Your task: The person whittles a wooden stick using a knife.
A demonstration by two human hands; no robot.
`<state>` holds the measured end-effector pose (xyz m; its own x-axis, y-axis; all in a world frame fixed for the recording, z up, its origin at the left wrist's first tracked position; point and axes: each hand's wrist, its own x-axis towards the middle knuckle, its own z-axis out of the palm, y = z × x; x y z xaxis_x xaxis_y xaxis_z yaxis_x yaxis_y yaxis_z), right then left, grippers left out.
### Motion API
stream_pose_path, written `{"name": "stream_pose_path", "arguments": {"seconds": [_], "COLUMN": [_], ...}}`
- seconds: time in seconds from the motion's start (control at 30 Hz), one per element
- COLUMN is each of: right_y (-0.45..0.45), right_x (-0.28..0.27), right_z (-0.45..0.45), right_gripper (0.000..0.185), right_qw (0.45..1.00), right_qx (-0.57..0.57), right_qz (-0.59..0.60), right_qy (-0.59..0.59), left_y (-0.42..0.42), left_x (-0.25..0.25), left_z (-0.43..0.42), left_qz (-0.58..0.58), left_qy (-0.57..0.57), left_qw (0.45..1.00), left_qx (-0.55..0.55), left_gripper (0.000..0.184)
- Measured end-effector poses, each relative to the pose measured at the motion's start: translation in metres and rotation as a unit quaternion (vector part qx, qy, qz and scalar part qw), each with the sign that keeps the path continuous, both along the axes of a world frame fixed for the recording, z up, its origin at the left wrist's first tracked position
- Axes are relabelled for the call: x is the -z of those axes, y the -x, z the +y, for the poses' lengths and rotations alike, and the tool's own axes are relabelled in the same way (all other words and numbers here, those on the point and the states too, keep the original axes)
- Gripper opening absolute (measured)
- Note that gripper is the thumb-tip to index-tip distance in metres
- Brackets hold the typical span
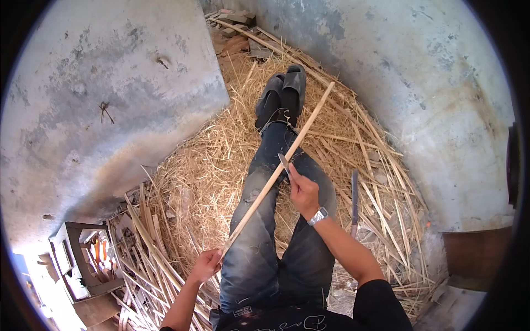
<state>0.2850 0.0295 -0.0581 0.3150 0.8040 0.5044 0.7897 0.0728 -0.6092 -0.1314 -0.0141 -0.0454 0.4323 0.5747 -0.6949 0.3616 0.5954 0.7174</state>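
A long pale wooden strip [259, 198] lies slantwise across my jeans, its far end up beyond my right knee. My left hand [206, 265] pinches the strip's near end beside my left thigh. In my right hand [303, 190], closed around its handle, is a small knife [284, 161] whose blade rests against the strip at about knee height. A watch [318, 215] is on my right wrist. The knife's handle is mostly hidden by my fingers.
Shavings [193, 182] cover the floor around my outstretched legs. Long strips [381, 193] lie along the right wall, and more [149, 243] at the lower left near an open wooden frame [69, 259]. A dark long blade [354, 196] lies right of my knee. Walls rise on both sides.
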Motion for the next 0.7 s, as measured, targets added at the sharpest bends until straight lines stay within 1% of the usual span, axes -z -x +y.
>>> {"name": "stream_pose_path", "arguments": {"seconds": [0.07,0.1,0.17,0.2,0.23,0.27,0.3,0.37,0.43,0.5,0.57,0.6,0.67,0.7], "right_y": [0.009,0.008,-0.012,-0.023,-0.033,-0.044,-0.057,-0.079,-0.072,-0.032,0.018,0.023,0.027,0.019], "right_x": [-0.002,-0.007,-0.017,-0.02,-0.021,-0.023,-0.022,-0.02,-0.019,-0.009,-0.006,-0.011,-0.024,-0.015], "right_z": [-0.013,-0.016,-0.011,0.0,0.011,0.022,0.032,0.049,0.049,0.029,-0.003,-0.015,-0.031,-0.028], "right_gripper": [0.043,0.043,0.046,0.046,0.045,0.044,0.044,0.041,0.039,0.038,0.037,0.037,0.037,0.037], "right_qw": [0.997,0.997,0.994,0.994,0.997,0.998,0.998,0.988,0.986,0.991,0.989,0.989,0.987,0.986], "right_qx": [-0.002,-0.002,-0.068,-0.068,-0.058,-0.048,-0.049,0.102,0.113,0.006,-0.042,-0.044,-0.069,-0.067], "right_qz": [0.069,0.073,0.072,0.07,0.045,0.02,0.018,0.117,0.121,0.133,0.139,0.14,0.125,0.127], "right_qy": [0.023,0.025,0.056,0.051,0.014,-0.022,-0.024,0.006,0.016,-0.01,-0.011,-0.008,0.077,0.079], "left_y": [0.015,0.016,0.014,0.01,0.01,0.01,0.009,0.005,0.003,0.002,0.005,0.006,0.017,0.02], "left_x": [0.004,0.0,-0.014,-0.017,-0.014,-0.007,-0.003,-0.007,-0.008,-0.007,-0.005,-0.004,-0.001,-0.001], "left_z": [-0.003,-0.005,-0.004,-0.003,-0.002,-0.002,-0.001,0.0,0.002,-0.002,-0.002,-0.003,-0.002,-0.003], "left_qz": [-0.005,-0.001,0.017,0.011,0.01,0.01,0.01,0.025,0.044,0.034,0.014,-0.007,-0.004,-0.001], "left_qy": [0.008,0.01,0.003,0.011,0.008,-0.008,-0.025,-0.034,-0.039,0.004,0.018,0.034,0.038,0.04], "left_qw": [1.0,1.0,1.0,1.0,1.0,1.0,1.0,0.999,0.998,0.999,1.0,0.999,0.999,0.999], "left_qx": [0.008,0.008,-0.002,-0.006,-0.006,-0.001,0.005,0.013,0.019,-0.007,-0.013,-0.018,-0.009,0.001], "left_gripper": [0.051,0.051,0.051,0.052,0.052,0.052,0.052,0.053,0.053,0.053,0.053,0.053,0.052,0.052]}}
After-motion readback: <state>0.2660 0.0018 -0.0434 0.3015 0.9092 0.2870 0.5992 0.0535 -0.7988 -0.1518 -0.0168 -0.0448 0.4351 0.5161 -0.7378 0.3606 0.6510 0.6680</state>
